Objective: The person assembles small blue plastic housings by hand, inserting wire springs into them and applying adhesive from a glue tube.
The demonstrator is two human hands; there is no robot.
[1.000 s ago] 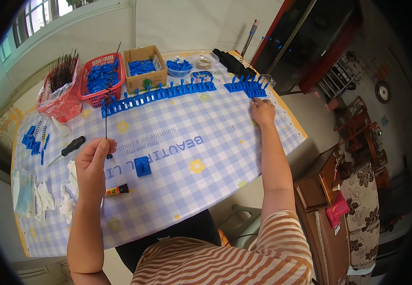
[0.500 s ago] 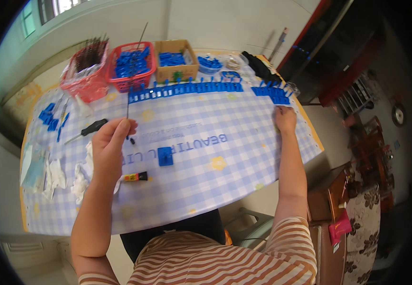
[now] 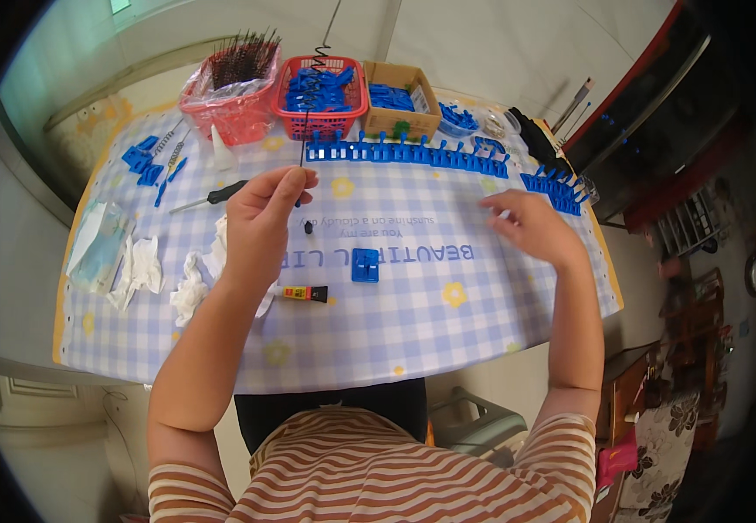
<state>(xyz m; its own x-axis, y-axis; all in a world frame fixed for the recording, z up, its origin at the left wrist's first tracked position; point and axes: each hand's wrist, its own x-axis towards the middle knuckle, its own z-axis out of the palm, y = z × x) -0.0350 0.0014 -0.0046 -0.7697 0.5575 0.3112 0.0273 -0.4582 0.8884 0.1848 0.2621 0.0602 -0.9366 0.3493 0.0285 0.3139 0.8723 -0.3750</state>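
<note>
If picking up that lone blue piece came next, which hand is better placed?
Probably the right hand: it looks empty and hovers above the table. The left hand is also near the blue piece, but it is pinching a black wire.

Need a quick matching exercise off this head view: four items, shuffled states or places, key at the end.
1. left hand
2. right hand
3. cardboard box
4. yellow-and-black tube

A. filled with blue plastic parts
B. lying on the checked tablecloth
C. pinching a black coiled wire
D. raised, nothing visible in its grasp

Pairs: 1-C, 2-D, 3-A, 4-B
</note>
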